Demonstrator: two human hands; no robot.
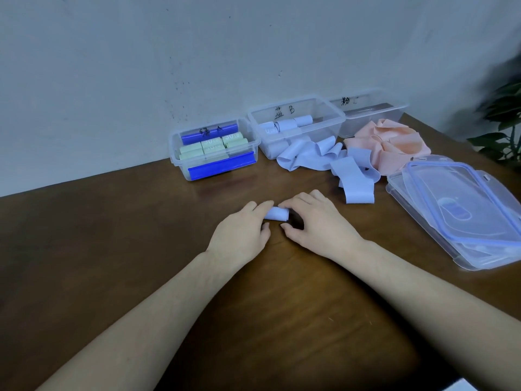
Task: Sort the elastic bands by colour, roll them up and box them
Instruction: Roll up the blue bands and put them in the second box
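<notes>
A rolled light-blue band lies on the brown table between my hands. My left hand grips its left end and my right hand pinches its right end. Behind them, loose light-blue bands lie in a heap, with a pile of pink bands to their right. Against the wall stand three clear boxes: the left box holds green rolls, the middle box holds light-blue rolls, and the right box looks empty.
Stacked clear lids with blue rims lie at the right of the table. A green plant stands at the far right edge. The wall runs close behind the boxes.
</notes>
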